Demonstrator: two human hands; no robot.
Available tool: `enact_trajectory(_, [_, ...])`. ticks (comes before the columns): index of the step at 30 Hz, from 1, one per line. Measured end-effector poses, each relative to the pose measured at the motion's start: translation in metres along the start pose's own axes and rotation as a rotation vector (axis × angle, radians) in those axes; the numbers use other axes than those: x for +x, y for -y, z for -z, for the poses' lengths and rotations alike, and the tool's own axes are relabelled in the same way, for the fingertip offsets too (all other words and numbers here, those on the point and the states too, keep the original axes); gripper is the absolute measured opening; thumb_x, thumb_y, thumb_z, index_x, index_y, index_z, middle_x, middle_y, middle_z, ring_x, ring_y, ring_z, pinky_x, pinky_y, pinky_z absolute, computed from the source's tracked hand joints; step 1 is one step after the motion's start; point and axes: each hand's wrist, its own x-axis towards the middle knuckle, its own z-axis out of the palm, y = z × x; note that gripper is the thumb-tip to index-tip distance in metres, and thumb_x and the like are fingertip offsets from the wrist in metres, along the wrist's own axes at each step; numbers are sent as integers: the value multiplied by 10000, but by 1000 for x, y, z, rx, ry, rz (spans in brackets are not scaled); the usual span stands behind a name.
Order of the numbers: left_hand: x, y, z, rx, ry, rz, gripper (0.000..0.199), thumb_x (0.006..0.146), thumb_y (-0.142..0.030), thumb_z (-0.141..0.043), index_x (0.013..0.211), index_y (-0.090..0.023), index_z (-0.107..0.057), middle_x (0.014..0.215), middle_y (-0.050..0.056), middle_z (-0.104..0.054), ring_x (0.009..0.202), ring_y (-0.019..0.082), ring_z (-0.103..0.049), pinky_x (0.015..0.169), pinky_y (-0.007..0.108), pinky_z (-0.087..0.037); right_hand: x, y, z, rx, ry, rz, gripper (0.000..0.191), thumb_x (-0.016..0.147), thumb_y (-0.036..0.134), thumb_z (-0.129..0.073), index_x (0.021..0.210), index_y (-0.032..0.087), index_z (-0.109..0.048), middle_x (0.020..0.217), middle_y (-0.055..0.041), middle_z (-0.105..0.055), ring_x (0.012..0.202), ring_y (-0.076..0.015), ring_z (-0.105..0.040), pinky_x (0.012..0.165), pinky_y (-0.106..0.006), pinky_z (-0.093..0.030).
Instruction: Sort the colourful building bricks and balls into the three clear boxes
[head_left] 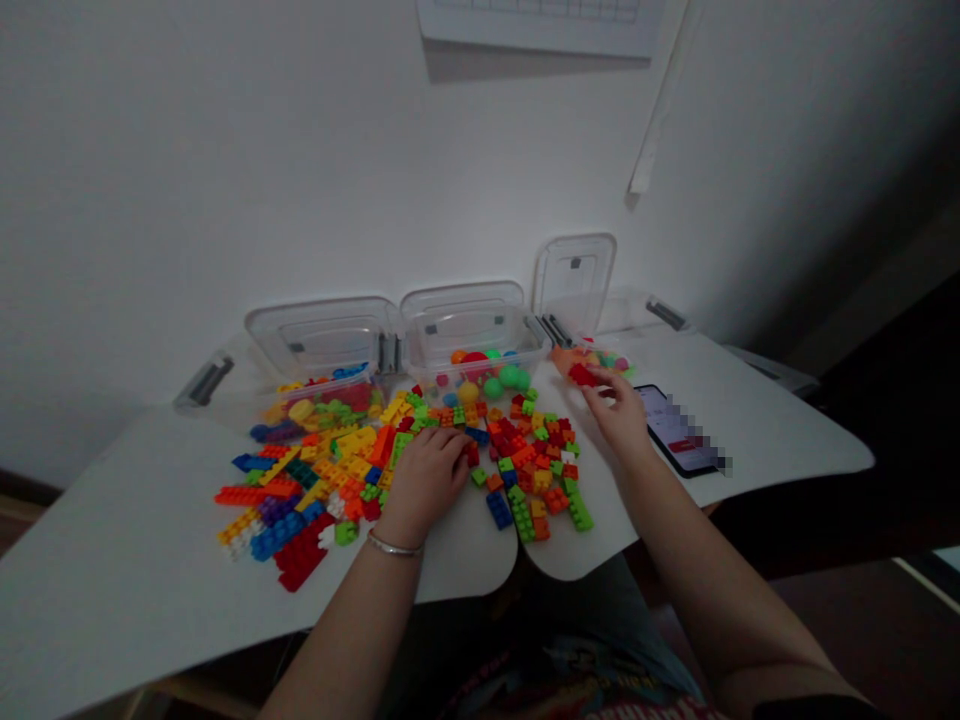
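Note:
A red toy building brick (582, 375) is pinched in the fingertips of my right hand (621, 412), raised at the front of the right-hand clear box. My left hand (426, 474), a bracelet at its wrist, rests among the loose bricks. Its curled fingers are closed on another red toy brick (471, 455), partly hidden by them. Left of it spreads a heap of larger mixed bricks (352, 443). Smaller bricks, mostly red, orange and green (525, 445), lie between the hands.
Clear plastic boxes with raised lids stand along the wall: the left box (319, 405) holds bricks, the middle box (487, 372) holds colored balls, the right box (600, 355) holds colorful pieces. A phone (675, 430) lies beside my right forearm. The white table (112, 540) has a notched front edge.

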Motion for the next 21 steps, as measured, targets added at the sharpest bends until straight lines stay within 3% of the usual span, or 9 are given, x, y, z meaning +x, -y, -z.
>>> enact_trajectory(4, [0, 1, -1, 5, -20, -19, 251, 873, -192, -520, 1065, -215, -680, 1083, 69, -692, 1011, 255, -592, 889, 414, -501, 26, 19, 19, -33, -206, 87, 357, 795, 405, -584, 1085, 207, -650, 1052, -92, -685, 889, -223, -616, 808, -405, -505])
enact_trajectory(7, [-1, 1, -2, 10, -16, -9, 253, 875, -195, -521, 1075, -207, -677, 1095, 71, -691, 1016, 257, -590, 889, 415, -503, 57, 29, 29, -111, -268, 152, 340, 804, 394, -569, 1073, 204, -656, 1030, -85, -689, 937, -223, -612, 828, -398, -494])
enact_trajectory(14, [-1, 0, -1, 4, -16, -6, 253, 872, -191, -522, 1069, -203, -682, 1090, 74, -694, 1014, 256, -588, 900, 424, -506, 114, 22, 24, -136, -254, 84, 367, 804, 399, -544, 1053, 168, -684, 992, -104, -727, 820, -209, -645, 757, -370, -503])
enact_trajectory(21, [-1, 1, -1, 11, -18, -11, 266, 876, -197, -520, 1091, -206, -676, 1093, 74, -691, 1019, 259, -588, 897, 423, -510, 119, 0, 10, -407, -250, -108, 343, 744, 416, -596, 958, 201, -756, 841, -96, -750, 879, -282, -650, 965, -558, -373])
